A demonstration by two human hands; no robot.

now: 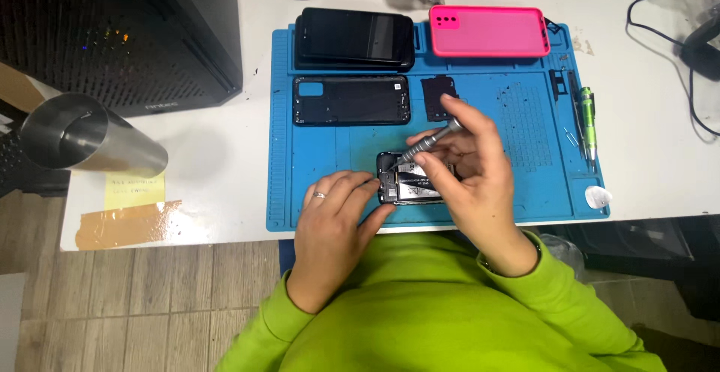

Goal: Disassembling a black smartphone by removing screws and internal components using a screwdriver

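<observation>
Bright lime-green long sleeves (577,304) reach both wrists, and the left hand (334,218) wears a thin silver ring (319,194).

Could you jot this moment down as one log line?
right hand: holds screwdriver, tip on opened phone | left hand: steadies phone's left edge | surface: blue mat

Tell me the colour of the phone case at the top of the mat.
The phone case is bright pink, seen in the head view.
</observation>
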